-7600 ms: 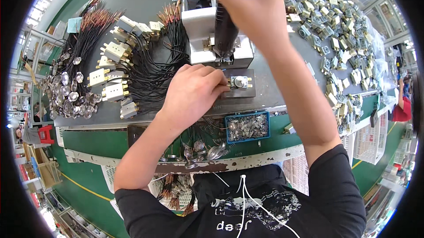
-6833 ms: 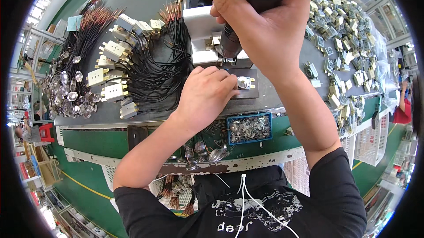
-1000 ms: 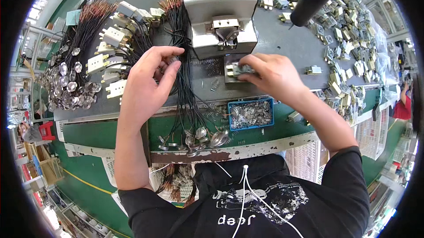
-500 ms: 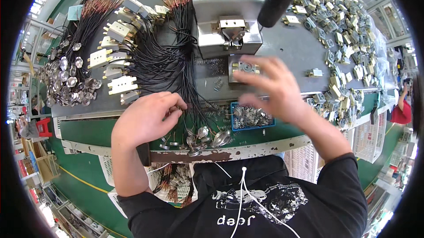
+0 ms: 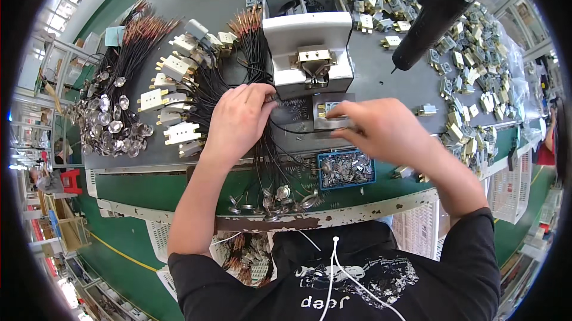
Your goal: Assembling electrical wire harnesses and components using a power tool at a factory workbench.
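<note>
While the right hand (image 5: 384,127), fingers slightly parted, hold unclear, overlaps a small boxy brass-tabbed component (image 5: 323,108) on a flat grey metal block (image 5: 344,98), a nudge could misalign it, and the left hand (image 5: 240,115), fingertips nearly together, hold hidden, could snag thin black wires (image 5: 255,60).

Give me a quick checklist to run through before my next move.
1. Small part on the metal block: ok, it lies there.
2. Right hand near the part: ok, fingertips over it, thumb apart.
3. Left hand grip: cannot tell; the fingertips hide what they pinch.
4. Black hanging tool clear of both hands: ok.
5. Wires all on the gray bench top: not ok, some run over its front edge.
</note>
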The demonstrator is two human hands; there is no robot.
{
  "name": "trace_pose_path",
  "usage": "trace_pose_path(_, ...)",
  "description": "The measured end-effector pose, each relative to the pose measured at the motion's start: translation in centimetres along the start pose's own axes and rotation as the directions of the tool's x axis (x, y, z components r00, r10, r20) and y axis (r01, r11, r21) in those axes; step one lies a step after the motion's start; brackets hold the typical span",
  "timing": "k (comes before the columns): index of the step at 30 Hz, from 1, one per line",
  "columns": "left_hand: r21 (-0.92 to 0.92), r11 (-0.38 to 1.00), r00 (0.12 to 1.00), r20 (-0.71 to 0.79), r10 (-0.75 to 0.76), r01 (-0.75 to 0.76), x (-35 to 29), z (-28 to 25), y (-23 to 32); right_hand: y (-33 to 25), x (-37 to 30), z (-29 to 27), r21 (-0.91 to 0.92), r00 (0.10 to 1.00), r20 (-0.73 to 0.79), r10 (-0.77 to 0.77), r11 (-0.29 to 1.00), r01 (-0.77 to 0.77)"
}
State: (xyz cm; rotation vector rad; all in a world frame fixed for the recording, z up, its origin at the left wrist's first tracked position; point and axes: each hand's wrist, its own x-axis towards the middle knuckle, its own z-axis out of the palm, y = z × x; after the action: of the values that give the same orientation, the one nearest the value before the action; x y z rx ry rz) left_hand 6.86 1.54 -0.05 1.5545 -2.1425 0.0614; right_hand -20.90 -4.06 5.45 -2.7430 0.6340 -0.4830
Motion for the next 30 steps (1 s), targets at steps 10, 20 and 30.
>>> trace_pose_path(10,0.010,0.996,0.996,0.016,0.090,-0.091,0.3,-0.6,-0.4,-2.9,-1.3,0.9,0.067,0.971,0.237,0.019,0.997,-0.036)
trace_pose_path(20,0.001,0.993,0.993,0.021,0.117,-0.117,0.6,-0.2,-0.4,-3.9,1.2,-0.9,0.002,0.906,0.423,0.023,1.000,-0.026)
trace_pose_path(30,-0.064,0.991,0.993,-0.001,0.117,-0.117,0.5,-0.3,-1.0,-1.5,-3.7,0.3,0.493,0.702,0.685,0.197,0.583,-0.645)
